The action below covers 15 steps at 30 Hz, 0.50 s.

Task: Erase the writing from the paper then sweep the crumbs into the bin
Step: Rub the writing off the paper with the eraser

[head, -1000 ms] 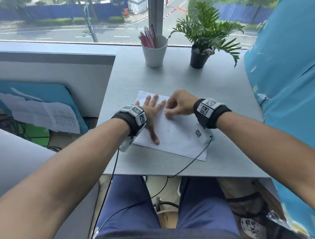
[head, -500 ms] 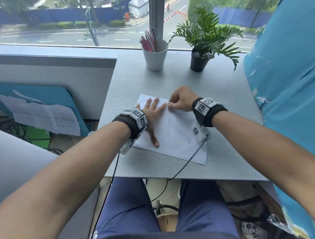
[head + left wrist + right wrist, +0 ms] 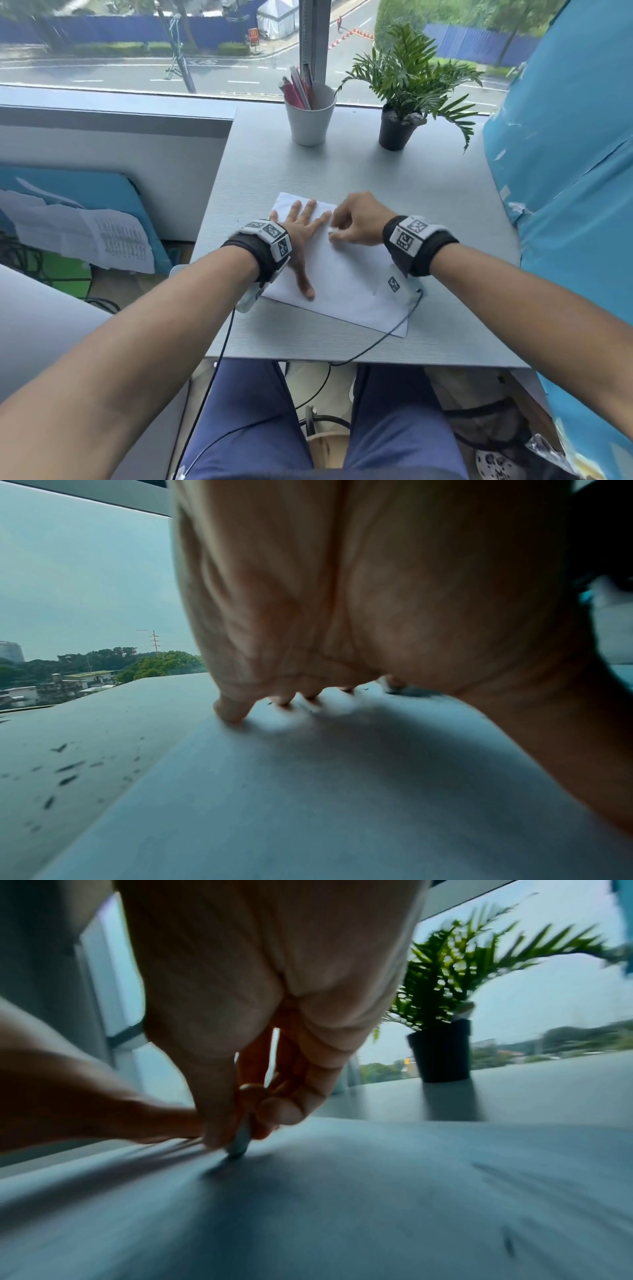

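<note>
A white sheet of paper (image 3: 346,284) lies at an angle on the grey desk (image 3: 445,205). My left hand (image 3: 303,233) lies flat on the paper's left part, fingers spread and straight, pressing it down (image 3: 232,710). My right hand (image 3: 349,224) is at the paper's far edge, right beside the left fingertips, pinching a small pale eraser (image 3: 240,1139) whose tip touches the paper (image 3: 377,1191). Dark eraser crumbs (image 3: 65,767) lie scattered on the desk left of the paper. No bin is clearly in view.
A white cup of pens (image 3: 310,114) and a potted plant (image 3: 399,126) stand at the desk's far edge by the window. A blue panel (image 3: 565,171) flanks the right side. Black cables (image 3: 376,342) hang over the near edge. Papers (image 3: 85,240) lie at the left, below the desk.
My right hand, with the eraser, has rubbed from the middle of the paper up to its far edge. The left hand has stayed flat on the sheet.
</note>
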Motion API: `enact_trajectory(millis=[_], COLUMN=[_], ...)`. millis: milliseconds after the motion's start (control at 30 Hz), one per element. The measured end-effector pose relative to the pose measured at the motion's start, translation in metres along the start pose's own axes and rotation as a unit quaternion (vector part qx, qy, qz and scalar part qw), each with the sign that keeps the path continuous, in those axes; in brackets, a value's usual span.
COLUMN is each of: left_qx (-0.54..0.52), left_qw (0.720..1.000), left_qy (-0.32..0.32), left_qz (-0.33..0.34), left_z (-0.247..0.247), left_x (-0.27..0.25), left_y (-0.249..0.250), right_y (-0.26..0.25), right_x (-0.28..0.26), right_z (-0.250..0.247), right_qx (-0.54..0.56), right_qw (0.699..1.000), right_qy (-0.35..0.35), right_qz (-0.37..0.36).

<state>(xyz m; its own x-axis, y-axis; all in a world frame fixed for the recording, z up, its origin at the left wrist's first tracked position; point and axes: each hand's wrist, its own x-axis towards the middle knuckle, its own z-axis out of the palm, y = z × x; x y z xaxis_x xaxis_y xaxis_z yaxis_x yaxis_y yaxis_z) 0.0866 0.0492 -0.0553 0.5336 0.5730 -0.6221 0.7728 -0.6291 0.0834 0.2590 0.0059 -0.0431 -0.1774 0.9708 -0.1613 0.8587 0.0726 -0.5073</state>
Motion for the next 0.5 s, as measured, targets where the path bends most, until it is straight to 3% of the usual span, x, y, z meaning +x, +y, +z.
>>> enact_trajectory(millis=[100,133,167,300,333,400,500], left_qx=[0.011,0.011,0.012,0.011,0.013,0.018,0.017], left_qw=[1.0,1.0,1.0,1.0,1.0,1.0,1.0], left_qy=[-0.001,0.0,-0.001,-0.004,-0.005,-0.009,-0.009], left_qz=[-0.001,-0.001,0.001,0.005,0.004,0.003,0.004], left_z=[0.002,0.002,0.002,0.0,0.0,0.0,0.001], left_x=[0.0,0.0,0.0,0.0,-0.001,0.0,0.001], left_y=[-0.001,-0.002,-0.002,-0.001,-0.001,0.0,-0.003], right_y=[-0.013,-0.013,-0.01,0.012,0.014,0.007,-0.009], right_x=[-0.021,-0.018,-0.011,0.022,0.023,0.009,-0.016], right_z=[0.007,0.004,0.0,-0.013,-0.011,-0.002,0.01], right_qx=[-0.024,-0.032,-0.036,-0.032,-0.026,-0.014,-0.019], right_qw=[0.986,0.983,0.986,0.999,0.998,1.0,0.992], right_qy=[-0.161,-0.177,-0.158,0.041,0.054,0.012,-0.121], right_qz=[-0.035,-0.04,-0.039,0.016,0.02,0.004,-0.025])
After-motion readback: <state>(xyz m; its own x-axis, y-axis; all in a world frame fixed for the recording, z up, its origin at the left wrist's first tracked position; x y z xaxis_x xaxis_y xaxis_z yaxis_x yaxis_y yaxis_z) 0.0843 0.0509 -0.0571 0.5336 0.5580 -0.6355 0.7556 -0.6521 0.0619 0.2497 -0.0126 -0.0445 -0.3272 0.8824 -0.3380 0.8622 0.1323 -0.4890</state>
